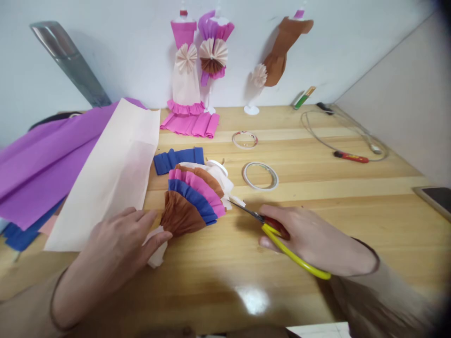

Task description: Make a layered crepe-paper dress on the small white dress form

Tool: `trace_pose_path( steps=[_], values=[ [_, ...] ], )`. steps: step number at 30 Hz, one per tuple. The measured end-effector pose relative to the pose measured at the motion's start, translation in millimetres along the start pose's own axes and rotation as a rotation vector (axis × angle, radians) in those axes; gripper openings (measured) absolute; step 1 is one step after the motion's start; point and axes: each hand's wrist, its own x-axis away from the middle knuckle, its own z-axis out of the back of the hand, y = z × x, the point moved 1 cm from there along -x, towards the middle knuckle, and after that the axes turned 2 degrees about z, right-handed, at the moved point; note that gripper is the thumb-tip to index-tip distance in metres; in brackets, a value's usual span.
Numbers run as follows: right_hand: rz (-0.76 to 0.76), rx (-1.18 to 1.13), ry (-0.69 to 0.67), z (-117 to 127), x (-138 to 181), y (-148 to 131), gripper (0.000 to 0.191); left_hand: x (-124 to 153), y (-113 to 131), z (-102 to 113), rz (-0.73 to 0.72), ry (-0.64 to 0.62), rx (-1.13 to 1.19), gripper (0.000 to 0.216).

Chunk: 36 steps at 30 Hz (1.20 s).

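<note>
Tiered paper skirt [193, 201] lies fanned out at the middle of a wooden desk [317, 188], between a person's two hands, a white disc [218, 167] at its far end. The left hand [121, 239] steadies it, fingers [147, 220] pinched closed on the gathered brown end, with the thumb over a cream strip [157, 256]. Fingers of the right hand [306, 234] curl firmly around the scissors [296, 259], whose blades reach the white paper at the outer edge; whether any paper sits between them cannot be told. Trimming that edge appears to be the step in hand, and the next move would seem to call for a steady left hold and a careful snip clear of the pink tier.

By count, four coloured tiers show: two brown, one blue, one pink. Around them lie one pleated blue strip [179, 162], one pleated pink strip [192, 126] and two tape rolls, a larger [262, 188] and a smaller [244, 147]. At left, one cream sheet [116, 164] overlaps purple paper [70, 150]. Three miniature dresses stand by the wall, at left [185, 87], middle [213, 56] and right [276, 68], each with a rosette.
</note>
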Motion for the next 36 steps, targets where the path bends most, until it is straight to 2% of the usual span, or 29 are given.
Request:
trace_pose_path(
  steps=[2,4,6,8,10,12,17,22,26,27,32,36],
  values=[
    [-0.004,0.013,-0.01,-1,0,-1,0.035,-5,6,13,-0.164,0.142,-0.011,0.029],
    [0.002,0.017,-0.002,-2,1,-1,0.034,-19,13,22,-0.443,0.254,0.044,0.032],
    [0.007,0.014,0.006,-3,1,0,0.036,-41,18,22,-0.653,0.212,0.032,0.039],
    [0.001,0.025,0.01,-4,1,1,0.037,-64,19,13,-0.731,0.173,0.048,0.055],
    [-0.008,0.051,0.015,-6,1,2,0.035,-84,16,-2,-0.758,0.126,0.085,0.073],
    [-0.003,0.071,0.034,-9,1,2,0.032,-95,12,-16,-0.735,0.061,0.121,0.08],
    [0.062,0.051,0.11,-16,1,7,0.033,-100,10,-33,-0.621,-0.097,0.193,0.082],
    [0.109,-0.13,0.25,-14,4,25,0.03,-101,10,-34,-0.589,-0.07,0.286,0.083],
    [0.083,-0.335,0.575,-10,-4,32,0.019,-101,7,-30,-0.593,-0.022,0.277,0.083],
    [0.089,-0.372,0.62,-10,-9,29,0.017,-100,7,-28,-0.597,-0.014,0.264,0.081],
    [0.15,-0.394,0.629,-6,-41,3,0.014,-85,9,-13,-0.604,-0.039,0.196,0.072],
    [0.076,-0.425,0.606,-1,-60,-17,0.012,-73,13,-14,-0.634,-0.006,0.179,0.073]
  ],
)
